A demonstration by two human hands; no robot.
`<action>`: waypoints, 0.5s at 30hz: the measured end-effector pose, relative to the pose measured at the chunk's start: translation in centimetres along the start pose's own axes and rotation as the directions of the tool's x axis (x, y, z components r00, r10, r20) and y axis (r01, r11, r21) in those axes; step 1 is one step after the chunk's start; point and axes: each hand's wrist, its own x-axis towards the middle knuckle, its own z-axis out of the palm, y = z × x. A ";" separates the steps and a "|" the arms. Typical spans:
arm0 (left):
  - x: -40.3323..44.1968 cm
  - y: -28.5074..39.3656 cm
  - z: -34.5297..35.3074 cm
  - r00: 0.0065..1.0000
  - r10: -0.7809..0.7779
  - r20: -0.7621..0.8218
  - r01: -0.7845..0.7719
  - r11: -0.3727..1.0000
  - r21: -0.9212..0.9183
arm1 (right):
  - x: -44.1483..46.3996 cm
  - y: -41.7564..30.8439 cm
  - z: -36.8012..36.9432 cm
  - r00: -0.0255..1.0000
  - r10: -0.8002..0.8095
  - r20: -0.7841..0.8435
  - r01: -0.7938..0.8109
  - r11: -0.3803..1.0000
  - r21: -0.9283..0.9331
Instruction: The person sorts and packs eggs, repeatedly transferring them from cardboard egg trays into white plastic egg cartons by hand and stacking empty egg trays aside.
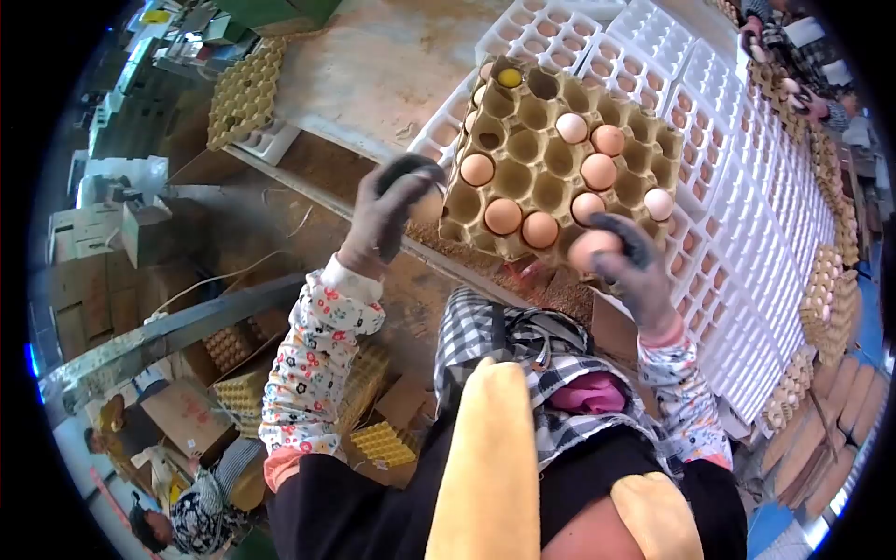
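Note:
My left hand (381, 217), in a grey glove with dark fingertips, is closed around a pale egg (427, 206) just left of a cardboard egg tray (515, 177). Gloved the same way, my right hand (642, 275) grips a brown egg (594, 250) at the tray's near right edge. Several brown and pale eggs (504, 216) sit scattered in the tray's cups, and other cups are bare. In its far left corner a cup holds something yellow (510, 77), which looks like a yolk. The tray rests over white plastic egg trays.
White plastic trays (737, 224) cover the table to the right, several holding eggs. At the far right, a co-worker's gloved hands (808, 105) are near cardboard trays. An empty-looking cardboard tray (245, 93) lies at the far left. Another person (201, 504) is at lower left, near boxes.

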 end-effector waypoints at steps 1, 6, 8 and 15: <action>0.8 -0.1 0.8 0.995 -0.082 0.064 0.061 0.961 0.270 | 0.0 -0.2 -0.2 0.982 0.181 -0.050 -0.145 0.899 0.413; 2.1 -0.8 4.5 0.883 -0.038 0.468 -0.461 0.116 0.880 | 2.2 -2.4 3.6 0.996 -0.082 0.037 0.088 0.807 -0.584; 2.9 0.6 3.3 0.874 0.070 0.482 -0.457 0.461 0.761 | 2.1 -0.7 5.8 0.981 -0.187 0.056 0.142 0.482 -0.865; 6.2 4.0 0.7 0.851 0.070 0.521 -0.512 0.334 0.791 | -0.6 -2.1 -0.9 0.977 0.176 -0.117 -0.135 0.947 0.292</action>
